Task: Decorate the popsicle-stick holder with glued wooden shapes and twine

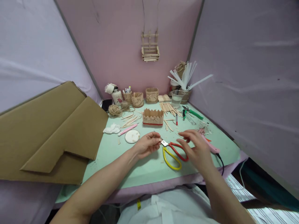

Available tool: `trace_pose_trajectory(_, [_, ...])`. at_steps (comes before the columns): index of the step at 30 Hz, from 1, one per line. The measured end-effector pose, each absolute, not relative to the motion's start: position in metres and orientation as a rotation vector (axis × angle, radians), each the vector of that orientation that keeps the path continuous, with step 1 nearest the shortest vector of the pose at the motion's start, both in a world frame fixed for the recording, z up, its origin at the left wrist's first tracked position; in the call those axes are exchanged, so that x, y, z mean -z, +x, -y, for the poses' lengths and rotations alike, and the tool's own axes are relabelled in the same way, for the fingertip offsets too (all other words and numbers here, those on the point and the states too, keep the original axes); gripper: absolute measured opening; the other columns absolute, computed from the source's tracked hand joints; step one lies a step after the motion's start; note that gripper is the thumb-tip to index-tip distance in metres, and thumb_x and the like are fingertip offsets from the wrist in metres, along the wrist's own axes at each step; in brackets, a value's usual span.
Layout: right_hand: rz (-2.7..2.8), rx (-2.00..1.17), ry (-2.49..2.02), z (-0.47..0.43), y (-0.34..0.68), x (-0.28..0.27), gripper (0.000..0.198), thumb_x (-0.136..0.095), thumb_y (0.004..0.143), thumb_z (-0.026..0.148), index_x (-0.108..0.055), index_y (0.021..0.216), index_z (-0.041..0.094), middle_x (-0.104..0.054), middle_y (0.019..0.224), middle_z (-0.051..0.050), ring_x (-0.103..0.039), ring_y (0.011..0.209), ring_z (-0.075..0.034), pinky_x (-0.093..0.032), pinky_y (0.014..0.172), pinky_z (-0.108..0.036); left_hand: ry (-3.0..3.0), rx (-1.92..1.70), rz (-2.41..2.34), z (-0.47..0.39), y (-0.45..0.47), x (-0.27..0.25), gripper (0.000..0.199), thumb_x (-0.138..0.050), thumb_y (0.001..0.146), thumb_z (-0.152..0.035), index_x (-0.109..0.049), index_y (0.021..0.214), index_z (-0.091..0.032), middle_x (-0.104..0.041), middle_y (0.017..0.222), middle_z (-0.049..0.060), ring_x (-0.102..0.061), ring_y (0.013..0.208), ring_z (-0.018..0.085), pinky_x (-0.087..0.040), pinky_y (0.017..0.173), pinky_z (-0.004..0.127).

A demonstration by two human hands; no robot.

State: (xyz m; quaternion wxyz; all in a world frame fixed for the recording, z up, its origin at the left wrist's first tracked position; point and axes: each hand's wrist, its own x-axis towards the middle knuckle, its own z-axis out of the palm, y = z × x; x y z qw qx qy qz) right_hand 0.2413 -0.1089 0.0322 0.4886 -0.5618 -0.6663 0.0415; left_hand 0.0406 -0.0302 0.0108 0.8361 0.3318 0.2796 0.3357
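Note:
A pair of scissors (164, 143) with one red and one yellow handle is held near the table's front, its handles spread apart. My left hand (149, 145) pinches the scissors by the blades, and the fingers cover most of the blade tips. Beside the red handle is my right hand (195, 148), fingers bent and apart from the thumb. A thin pale sliver shows near its fingertips; whether they touch it I cannot tell. Behind both hands stands a small zigzag-topped box (153, 117) of wooden sticks with a red band at its base.
A white round lid (132, 136) and a pink pen-like knife (128, 129) lie left of the box. Loose sticks (171, 109), green-handled pliers (195, 114) and a pink glue gun (211, 145) are on the right. Folded cardboard (46, 130) leans at the left. Twine (115, 110) lies behind.

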Motion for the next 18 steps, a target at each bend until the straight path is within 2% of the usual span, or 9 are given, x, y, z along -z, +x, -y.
trace_pose_trajectory(4, [1.514,0.026,-1.702,0.114,0.305,-0.031,0.028,-0.054,0.085,0.045,-0.065,0.093,0.02,-0.064,0.093,-0.008,-0.059,0.076,-0.02,-0.047,0.069,-0.034,0.699,-0.752,-0.562,0.028,0.037,-0.014,0.025,-0.085,0.057,-0.017,-0.066,0.073,-0.012,-0.064,0.07,0.002,-0.059,0.063,0.008,-0.046,0.06,0.019])
trace_pose_trajectory(9, [1.573,0.054,-2.135,0.117,0.368,-0.006,0.04,-0.054,0.078,0.05,-0.067,0.089,0.015,-0.067,0.089,-0.015,-0.062,0.085,-0.03,-0.047,0.074,-0.042,0.675,-0.801,-0.586,0.027,0.038,-0.015,0.023,-0.085,0.057,-0.015,-0.067,0.072,-0.014,-0.064,0.07,0.002,-0.057,0.062,0.007,-0.046,0.059,0.019])
trace_pose_trajectory(15, [1.646,0.033,-2.214,0.108,0.373,0.022,0.045,-0.058,0.077,0.051,-0.065,0.1,0.013,-0.066,0.094,-0.015,-0.061,0.088,-0.03,-0.046,0.075,-0.038,0.668,-0.818,-0.601,0.022,0.037,-0.013,0.026,-0.086,0.055,-0.016,-0.067,0.072,-0.014,-0.063,0.07,0.001,-0.055,0.062,0.006,-0.047,0.059,0.019])
trace_pose_trajectory(18, [1.658,0.033,-2.224,0.101,0.368,0.031,0.044,-0.06,0.076,0.051,-0.064,0.098,0.013,-0.064,0.09,-0.015,-0.06,0.086,-0.03,-0.045,0.077,-0.039,0.677,-0.822,-0.59,0.021,0.037,-0.013,0.025,-0.085,0.055,-0.016,-0.067,0.072,-0.014,-0.064,0.07,0.002,-0.056,0.062,0.006,-0.047,0.059,0.019])
